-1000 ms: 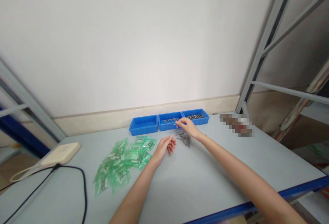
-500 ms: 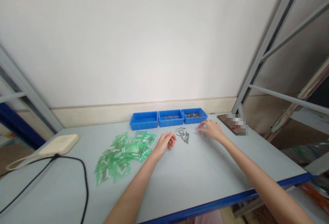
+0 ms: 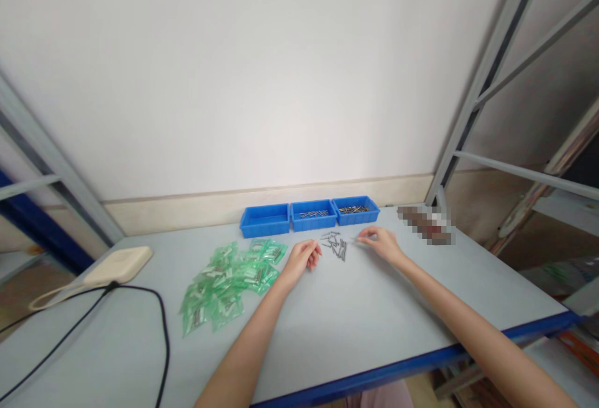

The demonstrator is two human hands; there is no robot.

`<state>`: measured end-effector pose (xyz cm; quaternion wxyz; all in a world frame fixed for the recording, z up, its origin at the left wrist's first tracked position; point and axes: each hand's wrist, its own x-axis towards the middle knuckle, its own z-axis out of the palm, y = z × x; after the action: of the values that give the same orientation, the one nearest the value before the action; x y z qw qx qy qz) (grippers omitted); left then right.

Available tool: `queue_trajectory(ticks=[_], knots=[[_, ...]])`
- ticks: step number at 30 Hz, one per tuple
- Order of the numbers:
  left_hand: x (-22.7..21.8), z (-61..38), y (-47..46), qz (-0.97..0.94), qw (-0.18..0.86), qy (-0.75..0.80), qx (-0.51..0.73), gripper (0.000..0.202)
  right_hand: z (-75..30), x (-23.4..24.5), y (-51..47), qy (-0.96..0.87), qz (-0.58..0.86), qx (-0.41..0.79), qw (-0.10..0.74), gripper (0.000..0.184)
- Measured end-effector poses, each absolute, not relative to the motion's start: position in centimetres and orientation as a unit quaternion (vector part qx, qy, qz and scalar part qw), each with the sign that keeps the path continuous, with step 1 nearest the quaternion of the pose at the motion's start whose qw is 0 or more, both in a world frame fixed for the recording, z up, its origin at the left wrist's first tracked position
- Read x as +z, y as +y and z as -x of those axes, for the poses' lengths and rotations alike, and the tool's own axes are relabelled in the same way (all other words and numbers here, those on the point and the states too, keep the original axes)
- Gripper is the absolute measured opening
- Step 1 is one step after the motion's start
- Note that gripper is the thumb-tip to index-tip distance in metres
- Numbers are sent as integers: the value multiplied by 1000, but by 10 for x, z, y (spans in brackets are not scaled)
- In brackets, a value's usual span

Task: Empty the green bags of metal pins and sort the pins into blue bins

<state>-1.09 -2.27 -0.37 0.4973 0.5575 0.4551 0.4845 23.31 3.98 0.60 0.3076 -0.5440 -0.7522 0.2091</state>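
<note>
My left hand (image 3: 302, 258) rests on the grey table (image 3: 355, 314) with its fingers curled loosely, next to a small heap of metal pins (image 3: 335, 244). My right hand (image 3: 381, 241) is just right of the heap, its fingertips pinched on a thin pin that points left. Three blue trays stand in a row by the wall: the left tray (image 3: 264, 219) looks bare inside, the middle tray (image 3: 314, 215) holds a few pins, the right tray (image 3: 355, 209) holds several. A pile of green plastic bags (image 3: 226, 283) lies left of my left hand.
A beige flat device (image 3: 110, 266) with a black cable (image 3: 159, 327) sits at the table's left. A blurred-out object (image 3: 425, 223) lies at the back right. Grey shelf posts (image 3: 482, 77) rise on both sides. The table's blue front edge (image 3: 407, 364) runs below my arms.
My right hand left the middle tray, swung out to the right of the pin heap, and has now come back a little leftward with a pin pinched. My left hand stayed put.
</note>
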Motion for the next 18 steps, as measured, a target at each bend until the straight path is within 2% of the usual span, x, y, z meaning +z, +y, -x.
queue_trajectory(ticks=[3, 6, 18], knots=[[-3, 9, -25, -579, 509, 447, 454, 54, -214, 13, 36, -750, 435, 371, 333, 25], [-1, 6, -29, -600, 528, 428, 423, 55, -191, 17, 28, -746, 362, 460, 318, 31], [0, 3, -34, -599, 516, 431, 435, 41, -175, 14, 13, -723, 374, 425, 396, 26]])
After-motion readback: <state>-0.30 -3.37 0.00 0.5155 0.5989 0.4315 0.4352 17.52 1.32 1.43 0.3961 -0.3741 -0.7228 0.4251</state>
